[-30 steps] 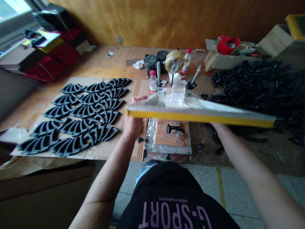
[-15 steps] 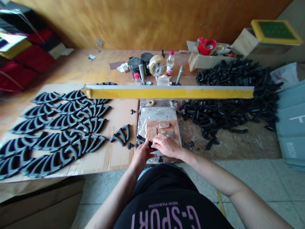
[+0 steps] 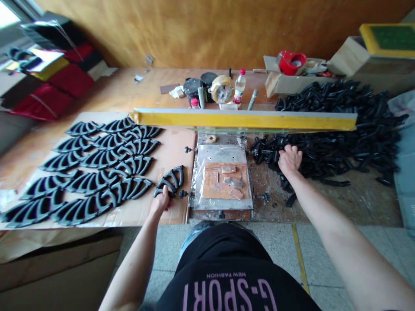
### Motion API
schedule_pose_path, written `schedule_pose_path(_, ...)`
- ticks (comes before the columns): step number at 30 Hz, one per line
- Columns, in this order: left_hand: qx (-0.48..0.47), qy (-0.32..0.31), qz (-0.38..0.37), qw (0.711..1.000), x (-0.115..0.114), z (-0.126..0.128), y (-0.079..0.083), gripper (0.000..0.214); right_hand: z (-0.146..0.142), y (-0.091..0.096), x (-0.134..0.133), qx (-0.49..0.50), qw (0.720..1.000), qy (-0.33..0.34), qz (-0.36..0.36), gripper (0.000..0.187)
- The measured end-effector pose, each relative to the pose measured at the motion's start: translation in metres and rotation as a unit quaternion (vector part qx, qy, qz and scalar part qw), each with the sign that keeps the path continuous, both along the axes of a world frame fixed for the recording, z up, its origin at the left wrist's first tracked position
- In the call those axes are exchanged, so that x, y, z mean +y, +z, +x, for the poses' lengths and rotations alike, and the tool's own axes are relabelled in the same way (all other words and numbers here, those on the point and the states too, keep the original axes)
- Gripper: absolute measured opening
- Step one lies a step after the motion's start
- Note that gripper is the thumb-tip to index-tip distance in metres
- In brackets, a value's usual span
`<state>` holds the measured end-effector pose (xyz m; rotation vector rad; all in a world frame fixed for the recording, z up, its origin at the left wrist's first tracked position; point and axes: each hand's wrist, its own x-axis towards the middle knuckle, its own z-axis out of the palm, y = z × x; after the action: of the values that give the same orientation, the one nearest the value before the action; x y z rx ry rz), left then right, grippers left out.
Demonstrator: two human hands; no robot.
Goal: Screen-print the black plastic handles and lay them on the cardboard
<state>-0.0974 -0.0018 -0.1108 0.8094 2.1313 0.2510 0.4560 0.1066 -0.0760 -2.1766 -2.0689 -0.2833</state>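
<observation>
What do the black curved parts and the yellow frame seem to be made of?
The black curved part in the left hand looks like moulded plastic or rubber: matte and even. The yellow frame looks painted, its edge smooth; wood or metal, I cannot tell.

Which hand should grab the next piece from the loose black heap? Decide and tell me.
Right, probably: the right hand rests on the heap of loose black plastic parts, while the left hand grips a black arched plastic part.

Two black tins (image 3: 192, 88), packing tape (image 3: 222, 89) and a bottle (image 3: 239, 86) (red cap) on the bench (image 3: 129, 82); a red tape dispenser (image 3: 292, 63) beyond, on cardboard (image 3: 288, 84).
</observation>
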Motion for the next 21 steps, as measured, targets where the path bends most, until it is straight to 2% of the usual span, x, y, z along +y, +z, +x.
schedule_pose_path(2, 0.007, -0.016, -0.032, 0.999, 0.003, -0.008, 0.005, 0.072, -0.008, 0.003, -0.006, 0.009, 0.999, 0.011, 0.039, 0.028)
schedule_pose_path(5, 0.004, -0.051, -0.051, 0.997, 0.007, -0.009, 0.027, 0.067, -0.038, 0.008, -0.019, 0.035, 0.993, 0.09, 0.074, 0.032)
schedule_pose_path(6, -0.012, -0.065, -0.023, 0.998, 0.012, -0.003, 0.039, 0.066, -0.053, 0.009, -0.024, 0.045, 0.988, 0.134, 0.062, 0.032)
schedule_pose_path(8, -0.072, -0.083, 0.099, 0.989, 0.027, 0.019, 0.071, 0.062, -0.09, 0.01, -0.032, 0.069, 0.968, 0.243, 0.012, 0.034)
schedule_pose_path(9, -0.114, -0.086, 0.184, 0.973, 0.037, 0.034, 0.091, 0.06, -0.109, 0.01, -0.036, 0.082, 0.951, 0.299, -0.01, 0.035)
schedule_pose_path(11, -0.19, -0.077, 0.344, 0.916, 0.059, 0.069, 0.135, 0.058, -0.145, 0.007, -0.042, 0.108, 0.913, 0.392, -0.037, 0.033)
schedule_pose_path(13, -0.263, -0.061, 0.447, 0.853, 0.079, 0.102, 0.177, 0.058, -0.172, 0.004, -0.046, 0.109, 0.899, 0.422, -0.039, 0.028)
schedule_pose_path(15, -0.3, -0.058, 0.491, 0.816, 0.09, 0.126, 0.207, 0.058, -0.187, 0.003, -0.049, 0.092, 0.907, 0.41, -0.026, 0.026)
schedule_pose_path(16, -0.307, -0.059, 0.501, 0.807, 0.091, 0.133, 0.217, 0.059, -0.19, 0.003, -0.051, 0.084, 0.911, 0.404, -0.016, 0.025)
schedule_pose_path(18, -0.308, -0.061, 0.505, 0.804, 0.083, 0.138, 0.222, 0.062, -0.186, 0.005, -0.055, 0.078, 0.914, 0.399, 0.007, 0.024)
schedule_pose_path(20, -0.301, -0.055, 0.492, 0.815, 0.065, 0.134, 0.214, 0.062, -0.169, 0.01, -0.056, 0.092, 0.927, 0.362, 0.035, 0.021)
schedule_pose_path(21, -0.294, -0.053, 0.472, 0.829, 0.053, 0.129, 0.206, 0.061, -0.156, 0.013, -0.054, 0.101, 0.938, 0.329, 0.048, 0.024)
